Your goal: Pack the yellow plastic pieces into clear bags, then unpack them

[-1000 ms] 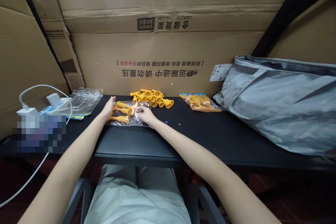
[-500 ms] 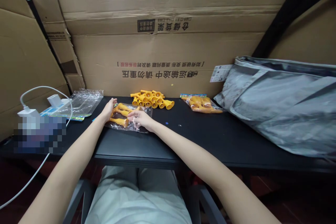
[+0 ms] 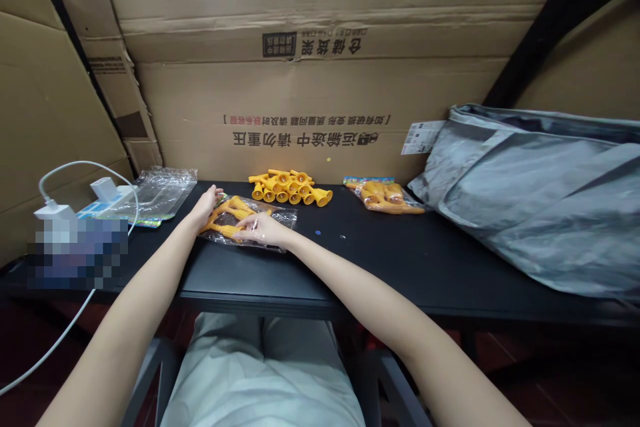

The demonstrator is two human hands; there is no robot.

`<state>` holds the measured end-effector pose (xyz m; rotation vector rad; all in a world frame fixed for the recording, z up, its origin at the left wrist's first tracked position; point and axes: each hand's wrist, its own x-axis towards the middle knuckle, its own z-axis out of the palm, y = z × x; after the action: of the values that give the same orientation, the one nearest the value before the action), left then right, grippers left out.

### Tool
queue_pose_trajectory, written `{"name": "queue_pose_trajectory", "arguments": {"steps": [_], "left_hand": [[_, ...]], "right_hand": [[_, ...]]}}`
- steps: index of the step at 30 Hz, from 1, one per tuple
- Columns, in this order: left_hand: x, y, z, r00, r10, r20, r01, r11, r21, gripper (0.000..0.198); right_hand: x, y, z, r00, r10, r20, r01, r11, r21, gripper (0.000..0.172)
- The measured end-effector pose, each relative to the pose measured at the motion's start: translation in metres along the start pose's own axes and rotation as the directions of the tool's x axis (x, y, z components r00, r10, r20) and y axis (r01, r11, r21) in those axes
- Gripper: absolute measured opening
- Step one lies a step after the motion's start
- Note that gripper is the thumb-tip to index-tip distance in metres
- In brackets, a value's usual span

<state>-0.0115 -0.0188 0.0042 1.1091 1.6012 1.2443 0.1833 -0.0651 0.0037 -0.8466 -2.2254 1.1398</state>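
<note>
A clear plastic bag [image 3: 283, 219] lies flat on the black table with several yellow horn-shaped plastic pieces [image 3: 235, 204] inside. At its left end is my left hand [image 3: 204, 208], closed along the bag's edge, its fingertips pointing away from me. My right hand [image 3: 264, 229] reaches over the bag from the right. Its fingers are bent together at the flared end of the nearest yellow piece [image 3: 223, 231]; whether plastic film lies between them I cannot tell. Behind the bag, more yellow horn-shaped pieces [image 3: 290, 187] are piled against the cardboard.
A filled bag of yellow pieces [image 3: 385, 197] lies to the right, near a large grey fabric bag [image 3: 530, 207]. Flat clear bags [image 3: 167, 195], a white charger [image 3: 55, 213] and its cable are at left. Cardboard [image 3: 320, 93] walls the back; the table edge [image 3: 260, 303] is near my lap.
My right hand has shifted slightly left along the bag to the nearest piece. The yellow pieces inside have moved a little left and turned. My left hand stays at the bag's left end.
</note>
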Motion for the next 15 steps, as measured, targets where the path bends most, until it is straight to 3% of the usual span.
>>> {"name": "queue_pose_trajectory", "arguments": {"steps": [8,11,15], "left_hand": [[0.0009,0.0027,-0.0016,0.998,-0.006,0.065,0.004,1.000,0.025,0.047],[-0.0011,0.0034,-0.0004,0.993,0.115,0.038,-0.120,0.971,0.207,0.050],[-0.0011,0.0005,0.0036,0.944,0.310,0.114,-0.324,0.801,0.503,0.054]], "right_hand": [[0.0027,0.0028,0.0014,0.999,0.014,0.049,-0.019,0.996,0.088,0.033],[0.0025,0.0020,0.0048,0.999,0.038,0.032,-0.040,0.995,0.091,0.033],[0.0044,0.0067,0.0091,0.996,0.082,0.014,-0.084,0.985,0.149,0.038]]}}
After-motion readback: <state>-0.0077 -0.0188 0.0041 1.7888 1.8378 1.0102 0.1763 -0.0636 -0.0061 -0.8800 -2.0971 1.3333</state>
